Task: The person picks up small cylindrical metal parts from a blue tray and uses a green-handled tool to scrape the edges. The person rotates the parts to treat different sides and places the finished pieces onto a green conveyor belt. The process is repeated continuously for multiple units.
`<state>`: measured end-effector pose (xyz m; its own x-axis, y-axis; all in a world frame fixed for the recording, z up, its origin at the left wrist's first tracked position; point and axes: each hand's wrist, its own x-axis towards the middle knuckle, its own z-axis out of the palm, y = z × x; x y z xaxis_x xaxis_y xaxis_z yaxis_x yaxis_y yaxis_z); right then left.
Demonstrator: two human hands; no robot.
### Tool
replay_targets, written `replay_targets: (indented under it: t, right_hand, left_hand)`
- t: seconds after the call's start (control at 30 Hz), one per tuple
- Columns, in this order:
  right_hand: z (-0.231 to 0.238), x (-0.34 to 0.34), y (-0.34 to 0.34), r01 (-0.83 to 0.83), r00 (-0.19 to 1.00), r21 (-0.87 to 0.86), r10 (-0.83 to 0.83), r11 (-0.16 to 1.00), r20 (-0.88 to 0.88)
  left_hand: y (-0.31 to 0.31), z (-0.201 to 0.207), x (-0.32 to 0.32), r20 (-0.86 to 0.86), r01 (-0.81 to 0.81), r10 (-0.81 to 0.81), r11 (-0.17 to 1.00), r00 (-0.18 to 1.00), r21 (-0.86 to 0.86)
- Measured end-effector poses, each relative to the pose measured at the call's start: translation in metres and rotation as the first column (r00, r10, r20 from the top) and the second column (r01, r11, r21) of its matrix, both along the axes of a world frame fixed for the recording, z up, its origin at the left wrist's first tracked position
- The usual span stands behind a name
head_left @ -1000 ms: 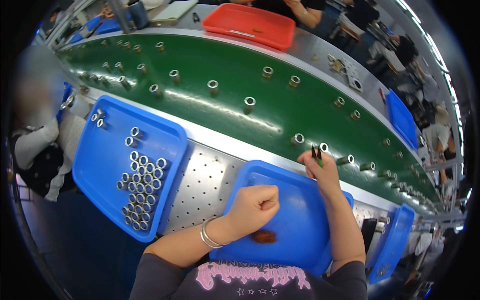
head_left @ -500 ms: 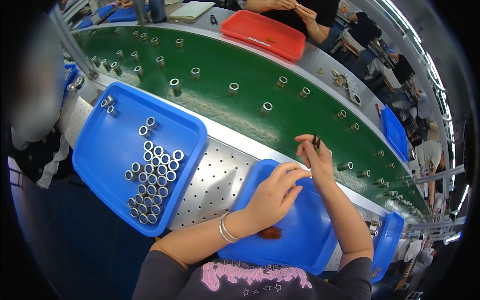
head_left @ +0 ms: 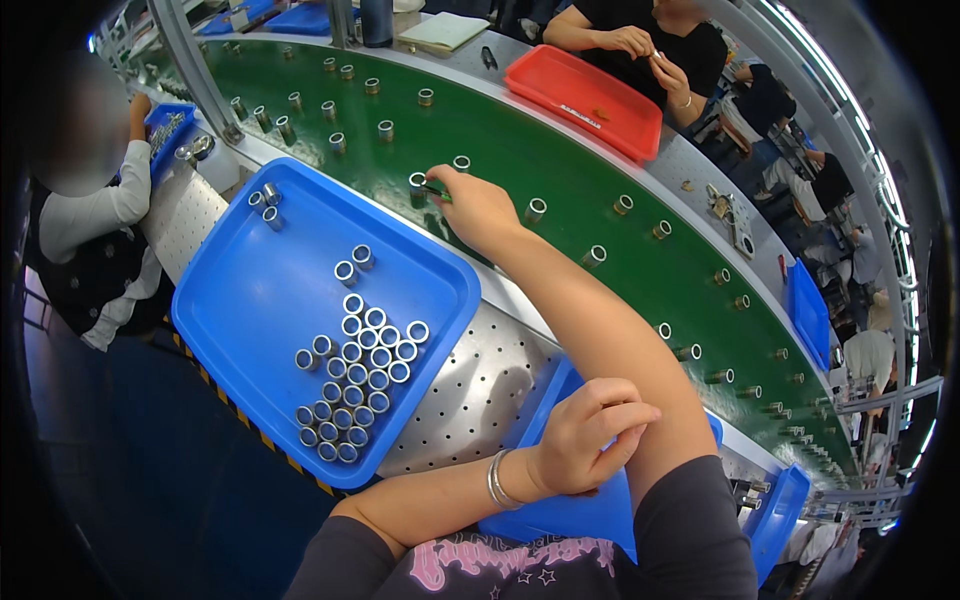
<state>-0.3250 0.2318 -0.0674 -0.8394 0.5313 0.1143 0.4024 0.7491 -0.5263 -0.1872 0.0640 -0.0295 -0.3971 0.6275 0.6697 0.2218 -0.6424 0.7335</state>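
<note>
Rings [head_left: 358, 375] lie loose and bunched in the blue tray [head_left: 250, 290], near its front rim; a knock could spill them. Left hand [head_left: 590, 440] rests curled over a second tray [head_left: 585, 515], holding nothing visible. Right hand [head_left: 480, 208] pinches a thin dark tool [head_left: 432, 189] at a belt ring [head_left: 418, 182]; a slip could tip it

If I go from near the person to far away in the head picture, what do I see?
Left hand → perforated metal table → blue tray of metal rings → right hand at a ring on the green belt → red tray → another person's hands.
</note>
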Motion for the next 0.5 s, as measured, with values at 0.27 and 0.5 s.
replay_targets:
  t: [0.27,0.5]
  right_hand:
    - [-0.023,-0.015,0.009,-0.029,0.997,0.157,0.038,0.987,-0.059]
    - [0.022,0.12,-0.001,0.006,0.922,-0.367,-0.148,0.93,-0.359]
  left_hand:
    - [0.002,0.004,-0.005,0.079,-0.02,0.028,0.995,0.996,-0.1]
    - [0.016,-0.009,-0.001,0.396,0.19,-0.086,0.954,0.914,-0.231]
